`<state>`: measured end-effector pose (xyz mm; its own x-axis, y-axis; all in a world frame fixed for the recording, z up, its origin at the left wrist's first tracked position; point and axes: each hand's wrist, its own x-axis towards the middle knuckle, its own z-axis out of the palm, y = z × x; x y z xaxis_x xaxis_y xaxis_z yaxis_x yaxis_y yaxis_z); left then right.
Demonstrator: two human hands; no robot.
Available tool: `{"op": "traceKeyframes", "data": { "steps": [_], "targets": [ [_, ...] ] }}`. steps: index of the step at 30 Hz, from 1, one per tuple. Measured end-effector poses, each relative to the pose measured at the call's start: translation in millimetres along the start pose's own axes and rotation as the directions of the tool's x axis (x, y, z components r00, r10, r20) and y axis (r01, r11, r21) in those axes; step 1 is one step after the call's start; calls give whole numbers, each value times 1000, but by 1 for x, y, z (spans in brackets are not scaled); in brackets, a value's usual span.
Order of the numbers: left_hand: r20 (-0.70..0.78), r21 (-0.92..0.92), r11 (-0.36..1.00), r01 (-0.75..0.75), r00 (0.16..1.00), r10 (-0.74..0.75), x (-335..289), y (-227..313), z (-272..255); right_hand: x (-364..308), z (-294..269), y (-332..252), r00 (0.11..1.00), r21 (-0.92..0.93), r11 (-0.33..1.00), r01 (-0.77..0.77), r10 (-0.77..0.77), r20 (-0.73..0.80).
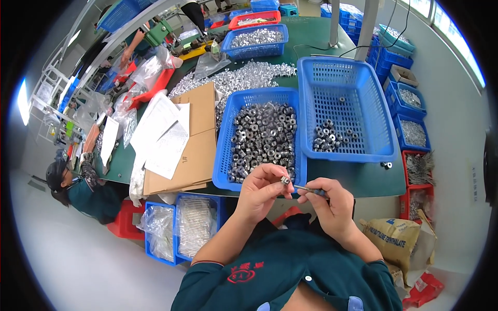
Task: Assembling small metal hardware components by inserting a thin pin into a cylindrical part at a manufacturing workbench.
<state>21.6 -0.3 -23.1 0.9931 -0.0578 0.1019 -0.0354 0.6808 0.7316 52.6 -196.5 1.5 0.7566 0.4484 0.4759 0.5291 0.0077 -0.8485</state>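
Between the thumb and fingers of my left hand [259, 193] is a small ring-shaped metal part [285, 181]. My right hand [332, 207] is closed on a slim hand tool [318, 192] with a thin metal shaft and a dark bluish handle; its exact kind is unclear. The shaft points left toward the part, but my fingers hide whether its tip touches. Just beyond my left hand stands a blue basket [222, 150] full of similar metal parts [264, 132]. To its right, a larger blue basket [345, 67] holds a smaller cluster of them [328, 137].
Loose silvery pieces [244, 75] are heaped behind the baskets on the green table [311, 31]. Cardboard [199, 140] and papers [163, 135] lie left. A co-worker [78, 186] is at far left. Stacked bins [410, 98] line the right; a sack [391, 238] stands below.
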Motion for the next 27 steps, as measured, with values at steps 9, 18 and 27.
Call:
{"op": "traceKeyframes", "data": {
  "steps": [9,18,27],
  "targets": [
    [-13,119,992,-51,998,53,-12,-6,1,5,5,3,972,-311,923,224,-235,5],
    [-69,348,933,-86,991,117,-18,-2,15,8,5,-3,955,-426,868,257,-295,-25],
    [-41,439,891,-113,989,146,-15,-3,21,-2,2,6,991,-106,989,-103,92,-101]
  ]
}}
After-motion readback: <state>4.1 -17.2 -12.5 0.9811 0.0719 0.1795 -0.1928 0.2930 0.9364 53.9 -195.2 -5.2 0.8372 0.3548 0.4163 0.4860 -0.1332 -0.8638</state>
